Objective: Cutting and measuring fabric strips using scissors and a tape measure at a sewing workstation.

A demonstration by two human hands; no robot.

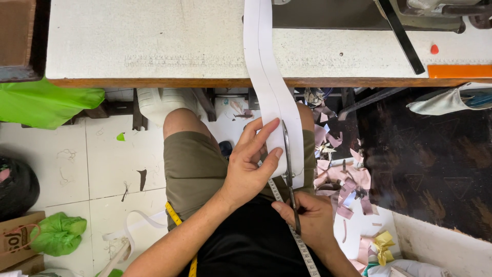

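Observation:
A long white fabric strip [266, 72] hangs from the work table [154, 46] down over my lap. My left hand [251, 164] lies flat on the strip and holds it against my thigh. My right hand [310, 218] grips a pair of scissors [288, 169], blades pointing up along the strip's right side near its lower end. A measuring tape [302, 249] runs under my hands, across my dark shirt.
Pink and white fabric scraps [343, 179] litter the floor to the right. A green bag [43, 102] sits under the table on the left, another green bundle [59, 233] by a cardboard box [15, 238]. A sewing machine base [328, 13] stands on the table.

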